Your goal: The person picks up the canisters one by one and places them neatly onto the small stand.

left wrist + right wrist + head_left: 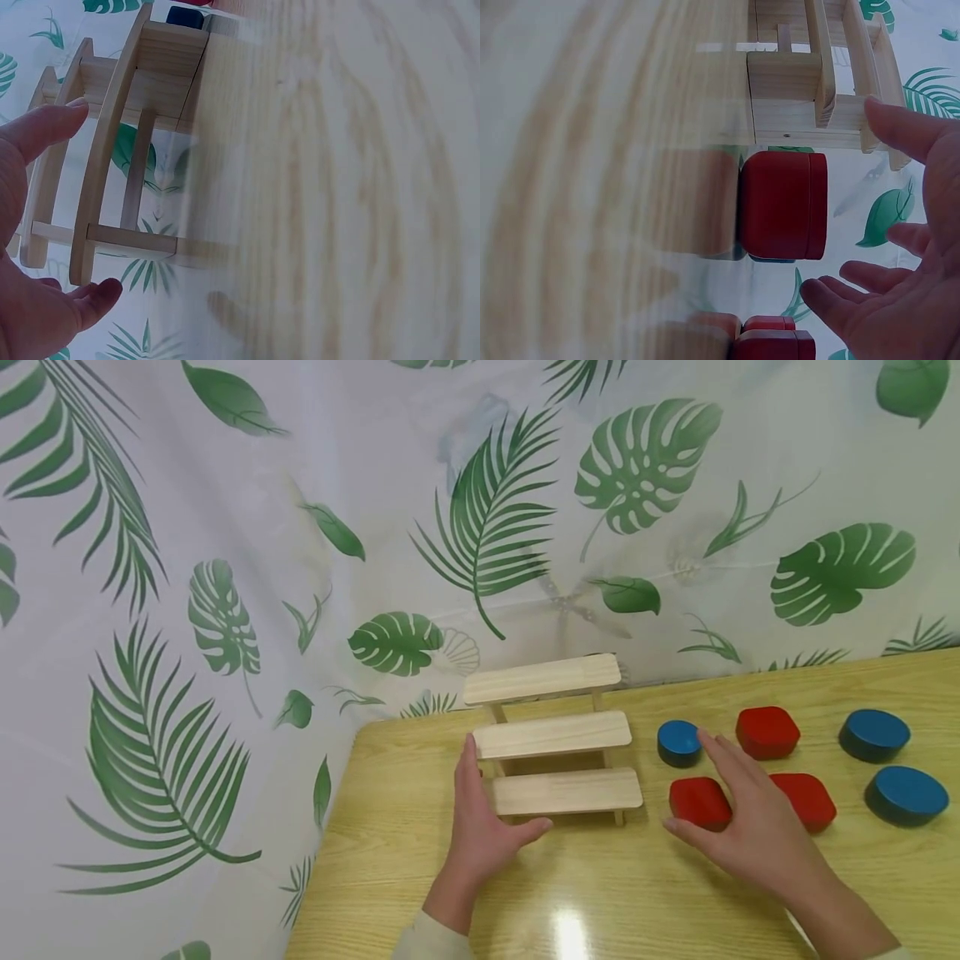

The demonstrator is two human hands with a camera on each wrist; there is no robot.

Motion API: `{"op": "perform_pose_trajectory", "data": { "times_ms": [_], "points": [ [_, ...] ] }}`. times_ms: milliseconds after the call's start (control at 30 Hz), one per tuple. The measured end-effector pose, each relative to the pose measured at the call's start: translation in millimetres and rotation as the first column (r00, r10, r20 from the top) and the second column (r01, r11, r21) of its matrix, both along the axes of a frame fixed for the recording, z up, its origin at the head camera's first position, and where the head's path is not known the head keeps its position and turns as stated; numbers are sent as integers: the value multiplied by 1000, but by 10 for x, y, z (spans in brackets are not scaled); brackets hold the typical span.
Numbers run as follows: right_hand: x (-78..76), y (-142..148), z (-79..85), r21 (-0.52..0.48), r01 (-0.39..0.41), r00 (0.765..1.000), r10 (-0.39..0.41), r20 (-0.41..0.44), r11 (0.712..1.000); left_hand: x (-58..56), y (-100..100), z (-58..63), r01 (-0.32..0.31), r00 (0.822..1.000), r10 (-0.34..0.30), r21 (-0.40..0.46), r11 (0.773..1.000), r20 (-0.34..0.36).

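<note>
A three-tier wooden shelf (558, 732) stands on the table near the wall. My left hand (487, 827) is at its left end, thumb spread away from the straight fingers; whether it touches the wood I cannot tell. In the left wrist view, the shelf (112, 150) shows between thumb and fingers. My right hand (765, 827) hovers above the tins with fingers apart and holds nothing. Under and around it are a near red tin (697, 802), another red tin (813, 802) partly hidden by the hand, a rear red tin (768, 732) and a small round blue tin (678, 743).
Two oval blue tins, one behind (874, 733) and one in front (907, 793), sit at the far right. The wooden table (375, 860) meets a leaf-patterned sheet (300, 568) at the back and left.
</note>
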State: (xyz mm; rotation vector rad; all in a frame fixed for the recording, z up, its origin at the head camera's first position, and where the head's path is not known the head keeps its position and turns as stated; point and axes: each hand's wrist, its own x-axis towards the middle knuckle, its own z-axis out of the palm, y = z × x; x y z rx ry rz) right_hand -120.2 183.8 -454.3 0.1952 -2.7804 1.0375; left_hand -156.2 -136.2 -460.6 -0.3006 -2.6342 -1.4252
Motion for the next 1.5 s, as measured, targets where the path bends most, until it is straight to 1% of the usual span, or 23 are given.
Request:
{"op": "perform_pose_trajectory", "data": {
  "times_ms": [167, 433, 633, 833, 967, 1100, 1267, 1367, 1500],
  "points": [
    [-14, 16, -28, -1, -18, 1000, 18, 19, 1000, -22, -3, -38, -10, 999, 7, 92, 996, 41],
    [-33, 23, -88, 12, -22, 995, 21, 97, 1000, -36, -9, -68, -28, 997, 16, 160, 987, 76],
    [-34, 36, -116, 4, -29, 994, 28, 109, 1000, -50, -2, -83, -39, 993, 13, 220, 975, 119],
    [-38, 48, -138, 7, -28, 994, 27, 107, 1000, -71, -7, -90, -71, 988, 32, 260, 963, 153],
    [-45, 63, -137, 14, -29, 993, 27, 111, 999, -90, -44, -110, -60, 986, 6, 314, 947, 169],
    [-62, 67, -116, 17, -31, 991, 28, 130, 999, -103, -93, -124, -38, 985, -23, 349, 936, 168],
    [-76, 56, -117, 10, -35, 989, 33, 147, 999, -100, -123, -113, -27, 989, -26, 347, 938, 147],
    [-75, 44, -126, 2, -39, 988, 38, 151, 999, -103, -133, -116, -22, 991, -28, 356, 934, 133],
    [-74, 45, -143, 3, -44, 988, 43, 150, 999, -100, -146, -124, -13, 991, -42, 390, 921, 131]
  ]
}}
